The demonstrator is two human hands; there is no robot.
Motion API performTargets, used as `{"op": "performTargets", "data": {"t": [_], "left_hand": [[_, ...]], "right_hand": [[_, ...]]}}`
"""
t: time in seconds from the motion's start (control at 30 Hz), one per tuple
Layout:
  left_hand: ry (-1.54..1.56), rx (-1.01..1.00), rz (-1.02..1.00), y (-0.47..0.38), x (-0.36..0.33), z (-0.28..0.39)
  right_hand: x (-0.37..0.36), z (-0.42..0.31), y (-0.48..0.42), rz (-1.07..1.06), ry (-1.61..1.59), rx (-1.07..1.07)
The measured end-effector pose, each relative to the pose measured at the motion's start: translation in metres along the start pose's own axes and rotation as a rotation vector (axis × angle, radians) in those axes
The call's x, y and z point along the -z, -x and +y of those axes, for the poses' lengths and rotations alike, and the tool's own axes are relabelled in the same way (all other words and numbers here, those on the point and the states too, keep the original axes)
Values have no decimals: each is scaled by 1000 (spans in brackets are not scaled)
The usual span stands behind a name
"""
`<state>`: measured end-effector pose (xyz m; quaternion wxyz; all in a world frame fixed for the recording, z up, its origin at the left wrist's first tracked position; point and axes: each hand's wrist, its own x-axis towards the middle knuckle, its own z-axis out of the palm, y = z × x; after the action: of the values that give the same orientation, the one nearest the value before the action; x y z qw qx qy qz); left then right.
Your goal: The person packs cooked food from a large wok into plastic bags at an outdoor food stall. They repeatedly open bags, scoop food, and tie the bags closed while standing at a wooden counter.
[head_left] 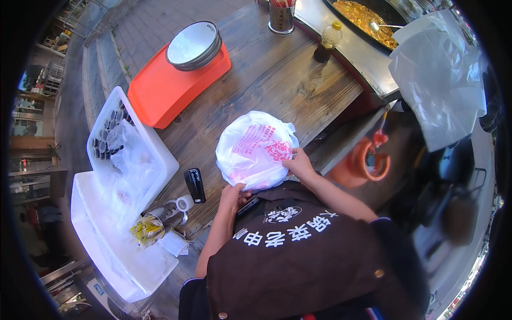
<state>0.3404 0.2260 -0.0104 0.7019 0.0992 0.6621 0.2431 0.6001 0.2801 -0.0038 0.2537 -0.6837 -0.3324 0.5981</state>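
Observation:
A white plastic bag (250, 148) with red printing is stretched into a round shape at the near edge of the wooden table. It looks drawn over something round, perhaps a bowl, which it hides. My left hand (233, 197) pinches the bag's near edge between thumb and fingers. On the bag's right side, my right hand (301, 165) grips the rim of the plastic. Close to my left hand lies a black stapler (195, 185), and a white roll of tape (185, 203) sits beside it. My brown apron (296, 256) bears white writing.
Orange trays (160, 88) are stacked at the far left, with white-lined bowls (193, 44) on top. A white plastic bin (168, 164) holds dark cylinders. A sauce bottle (329, 40) stands before a large pan of food (360, 20). An orange gas cylinder (356, 166) is below right.

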Motion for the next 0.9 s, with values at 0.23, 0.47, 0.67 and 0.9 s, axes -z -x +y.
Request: {"op": "performTargets", "data": {"t": [0.23, 0.47, 0.67, 0.9], "left_hand": [[425, 11, -32, -7, -21, -22], [-111, -191, 169, -38, -23, -34], [-323, -244, 445, -44, 19, -12], [-163, -220, 172, -12, 48, 28]], "right_hand": [[-15, 30, 1, -4, -472, 22], [-22, 71, -37, 44, -144, 126], [-12, 61, -48, 217, 464, 125], [25, 33, -26, 242, 229, 139]]}}
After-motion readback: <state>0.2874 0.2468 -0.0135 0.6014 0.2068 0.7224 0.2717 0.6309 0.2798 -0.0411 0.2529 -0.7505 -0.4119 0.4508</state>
